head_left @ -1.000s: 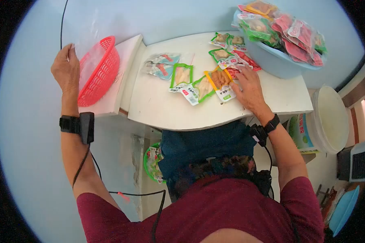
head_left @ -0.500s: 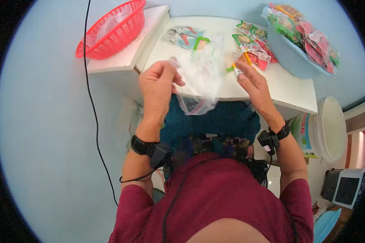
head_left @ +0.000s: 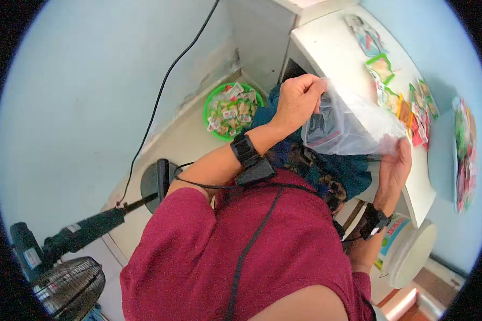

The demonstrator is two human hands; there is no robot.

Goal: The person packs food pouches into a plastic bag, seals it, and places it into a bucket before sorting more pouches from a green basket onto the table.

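Observation:
A clear plastic bag [head_left: 353, 125] stretches between my two hands over the front edge of the white table. My left hand [head_left: 299, 102] is closed, thumb and fingers pinching the bag's left end. At the other end my right hand [head_left: 396, 166] grips the bag, its fingers partly seen through the film. Beyond the bag on the table lie several small food packets: a green-edged one [head_left: 380, 68], an orange one [head_left: 405, 112] and a red one [head_left: 421, 128]. A silvery-blue packet [head_left: 366, 35] lies farther back.
A blue basin [head_left: 442, 155] heaped with packets stands at the right. On the floor by the wall is a green basket [head_left: 206, 113] of small packets. A white bucket [head_left: 412, 254] stands below right; a fan [head_left: 72, 286] is at lower left. A black cable [head_left: 165, 80] hangs at left.
The view has turned, bringing the green basket and fan into sight while the red basket has left it. My right hand, earlier with fingers apart beside the bag, now holds its end; the bag is stretched.

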